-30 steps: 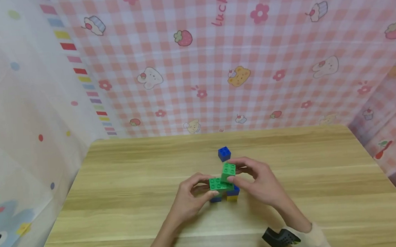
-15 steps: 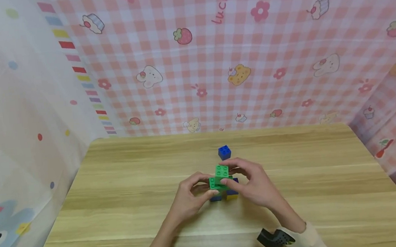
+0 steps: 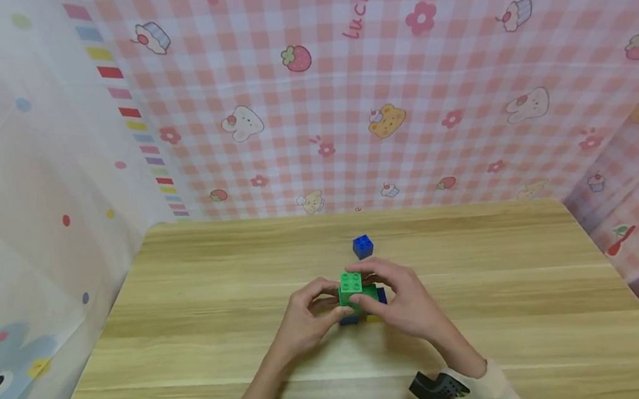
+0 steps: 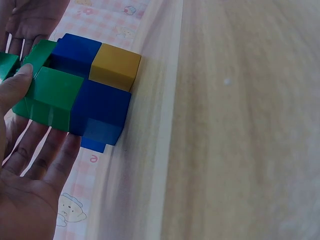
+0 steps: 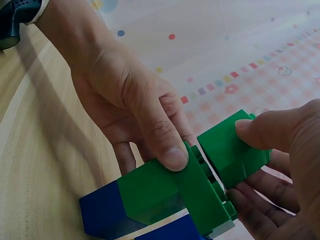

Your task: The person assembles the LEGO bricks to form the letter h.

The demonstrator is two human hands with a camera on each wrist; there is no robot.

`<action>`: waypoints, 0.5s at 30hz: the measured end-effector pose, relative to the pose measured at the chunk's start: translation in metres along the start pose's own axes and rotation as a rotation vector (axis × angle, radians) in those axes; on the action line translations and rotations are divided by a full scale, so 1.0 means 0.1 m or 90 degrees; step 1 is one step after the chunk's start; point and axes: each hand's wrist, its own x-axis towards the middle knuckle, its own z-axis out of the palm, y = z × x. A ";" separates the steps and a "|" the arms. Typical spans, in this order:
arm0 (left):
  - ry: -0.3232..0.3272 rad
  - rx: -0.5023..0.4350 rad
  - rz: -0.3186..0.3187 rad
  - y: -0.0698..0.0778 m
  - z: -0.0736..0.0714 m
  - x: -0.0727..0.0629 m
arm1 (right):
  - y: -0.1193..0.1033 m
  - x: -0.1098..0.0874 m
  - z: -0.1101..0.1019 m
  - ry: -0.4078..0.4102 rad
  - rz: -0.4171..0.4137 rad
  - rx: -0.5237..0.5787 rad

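Checked cloth (image 3: 338, 90) hangs behind the desk (image 3: 217, 265); left fingers (image 5: 159, 131) are clamped on the block stack (image 5: 150, 192), right fingers (image 5: 272, 129) on a green block (image 5: 230, 152) just above it.

Leftward goes the right hand (image 3: 399, 297) — it has carried the small green block (image 3: 351, 281) from above the longer green brick's (image 3: 370, 292) right end to above its left, squaring it up — and those left-end studs vanish from the head view.
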 end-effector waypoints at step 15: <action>0.000 0.003 -0.004 0.00 0.00 0.00 | 0.03 0.01 0.01 -0.004 0.006 -0.003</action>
